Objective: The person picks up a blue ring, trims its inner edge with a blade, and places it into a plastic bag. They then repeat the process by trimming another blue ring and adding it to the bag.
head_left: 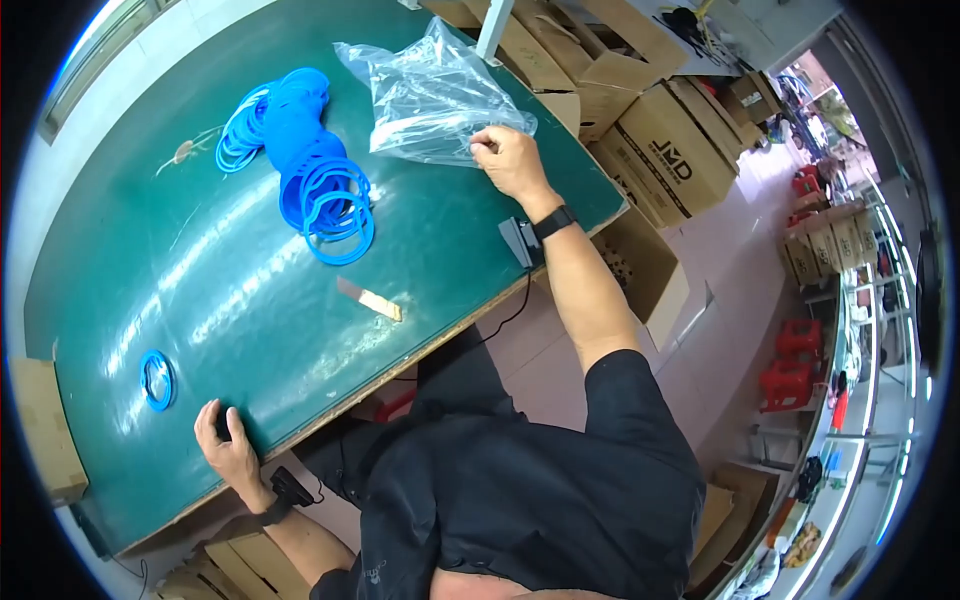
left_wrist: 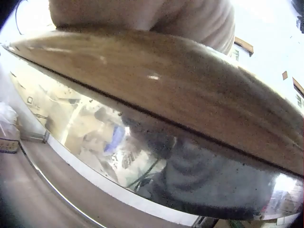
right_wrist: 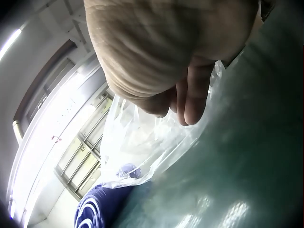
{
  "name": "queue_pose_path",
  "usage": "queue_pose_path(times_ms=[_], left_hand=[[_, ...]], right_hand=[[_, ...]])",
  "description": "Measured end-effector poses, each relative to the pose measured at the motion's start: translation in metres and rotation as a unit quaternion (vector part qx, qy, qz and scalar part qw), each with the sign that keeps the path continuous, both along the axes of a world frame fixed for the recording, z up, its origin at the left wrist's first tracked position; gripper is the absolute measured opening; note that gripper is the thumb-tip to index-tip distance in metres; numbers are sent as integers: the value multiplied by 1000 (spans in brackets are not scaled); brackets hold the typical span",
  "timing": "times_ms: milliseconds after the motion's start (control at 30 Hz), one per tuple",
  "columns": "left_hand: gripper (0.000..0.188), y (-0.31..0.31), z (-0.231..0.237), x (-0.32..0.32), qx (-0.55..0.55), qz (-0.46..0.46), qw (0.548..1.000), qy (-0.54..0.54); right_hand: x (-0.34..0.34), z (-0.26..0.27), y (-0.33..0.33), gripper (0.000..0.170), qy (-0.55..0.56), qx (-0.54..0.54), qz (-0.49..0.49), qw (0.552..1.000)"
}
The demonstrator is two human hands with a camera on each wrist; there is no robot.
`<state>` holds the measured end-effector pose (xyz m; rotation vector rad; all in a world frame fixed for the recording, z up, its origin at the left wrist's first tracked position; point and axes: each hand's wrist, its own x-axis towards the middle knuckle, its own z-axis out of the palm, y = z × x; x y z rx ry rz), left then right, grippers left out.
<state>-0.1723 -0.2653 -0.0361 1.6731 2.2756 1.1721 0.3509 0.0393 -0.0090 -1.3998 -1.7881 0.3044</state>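
Observation:
My right hand is at the near right corner of a clear plastic bag, its fingers curled and pinching the bag's edge. In the right wrist view, the bent fingers hang in front of the crumpled clear film. The bag lies flattened on the green table. My left hand rests at the table's near edge, fingers loosely bent and holding nothing. Beyond it lies a small set of blue rings. The left wrist view shows mostly the table's edge, with part of the hand above.
A long heap of blue rings stretches across the green table. Near the front edge lies a knife with a pale handle. Cardboard boxes stand beyond the right end, and another box is at the left end.

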Motion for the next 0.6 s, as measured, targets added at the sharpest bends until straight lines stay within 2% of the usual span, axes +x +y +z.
queue_pose_path(times_ms=[200, 300, 433, 467, 533, 600], left_hand=[[27, 3, 3, 3, 4, 2, 1000, 3], [27, 2, 1, 2, 13, 1, 1000, 1], [26, 3, 4, 4, 18, -5, 1000, 21], [26, 4, 4, 4, 14, 7, 1000, 27], [26, 7, 4, 10, 26, -6, 1000, 1], [26, 13, 10, 20, 26, -13, 1000, -8]], right_hand=[[-2, 6, -11, 14, 88, 10, -25, 996], [-5, 11, -24, 16, 28, 81, -47, 995], [-30, 19, -56, 20, 2, 130, -37, 991], [-45, 19, -68, 20, 9, 126, -25, 992], [-78, 17, -90, 19, -7, 30, 125, 992], [-106, 15, -89, 17, -11, 33, 155, 987]])
